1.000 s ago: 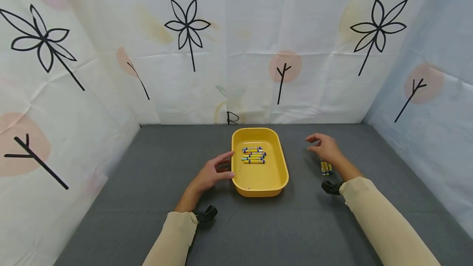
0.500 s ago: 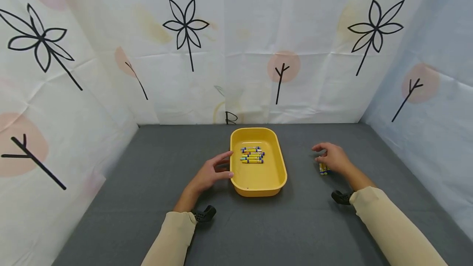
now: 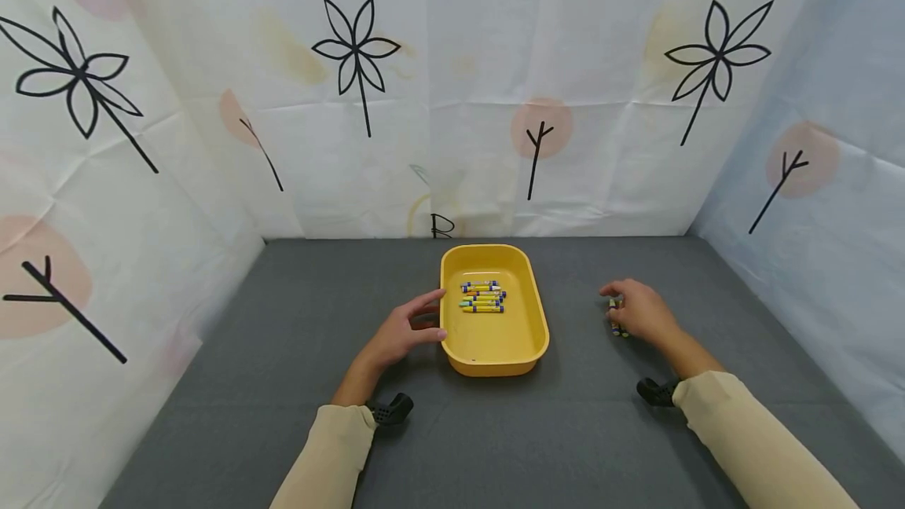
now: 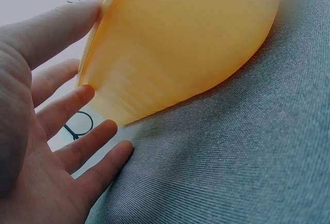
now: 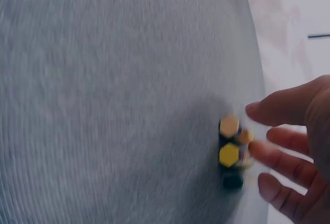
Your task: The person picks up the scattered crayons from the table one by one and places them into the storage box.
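My left hand [image 3: 393, 338] rests its fingertips and thumb against the left rim of a yellow tray [image 3: 495, 348], its fingers relaxed and spread along the wall. Several crayons [image 3: 484, 309] with yellow and blue wrappers lie side by side inside the tray. My right hand [image 3: 642, 313] is low over a small group of crayons [image 3: 616, 329] on the table, partly covering them. In the right wrist view the thumb and fingers [image 5: 281, 157] are apart, right at the crayons, whose six-sided ends [image 5: 229, 155] face the camera.
A dark grey cloth [image 3: 339, 273] covers the table. White fabric [image 3: 467, 85] with flower and tree drawings walls off the back and sides. Each wrist carries a black device [image 3: 656, 392].
My right hand has moved right and down onto the loose crayons, hiding more of them. The left hand stays at the tray. The head view has shifted slightly.
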`<state>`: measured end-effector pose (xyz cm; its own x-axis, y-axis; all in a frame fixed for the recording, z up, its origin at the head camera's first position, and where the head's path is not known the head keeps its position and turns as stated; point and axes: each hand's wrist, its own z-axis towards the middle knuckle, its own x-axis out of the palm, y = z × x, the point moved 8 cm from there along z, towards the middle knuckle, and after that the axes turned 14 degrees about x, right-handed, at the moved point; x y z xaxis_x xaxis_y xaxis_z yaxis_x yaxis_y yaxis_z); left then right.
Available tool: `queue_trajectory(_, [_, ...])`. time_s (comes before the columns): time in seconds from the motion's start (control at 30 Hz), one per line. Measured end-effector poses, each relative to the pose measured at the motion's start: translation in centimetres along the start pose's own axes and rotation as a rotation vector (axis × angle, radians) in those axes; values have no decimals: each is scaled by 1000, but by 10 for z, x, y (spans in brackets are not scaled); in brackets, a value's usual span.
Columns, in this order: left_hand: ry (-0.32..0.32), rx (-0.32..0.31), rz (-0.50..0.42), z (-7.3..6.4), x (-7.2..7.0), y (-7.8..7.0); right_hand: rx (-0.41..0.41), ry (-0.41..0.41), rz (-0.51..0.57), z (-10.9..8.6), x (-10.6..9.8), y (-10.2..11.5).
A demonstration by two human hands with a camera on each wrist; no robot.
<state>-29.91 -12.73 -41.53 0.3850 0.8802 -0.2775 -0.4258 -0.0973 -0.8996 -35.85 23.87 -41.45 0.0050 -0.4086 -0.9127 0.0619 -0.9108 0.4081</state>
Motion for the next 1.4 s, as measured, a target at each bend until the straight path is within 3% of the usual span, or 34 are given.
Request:
queue_trajectory(0.2, [-2, -7, -7, -1, -1, 1, -2, 7, -39, 1, 8, 11])
queue_trajectory(0.7, [-1, -23, -16, 0, 0, 2, 23, 112, 79, 14, 22, 24])
queue_trajectory(0.87, [-1, -31, -6, 0, 0, 2, 5, 76, 193, 18, 14, 31])
queue_trajectory(1.03, [-3, -37, -3, -1, -1, 3, -30, 19, 242, 24, 1, 46])
queue_trajectory(1.4, [1, -30, 2, -1, 0, 2, -112, -14, 292, 35, -21, 102])
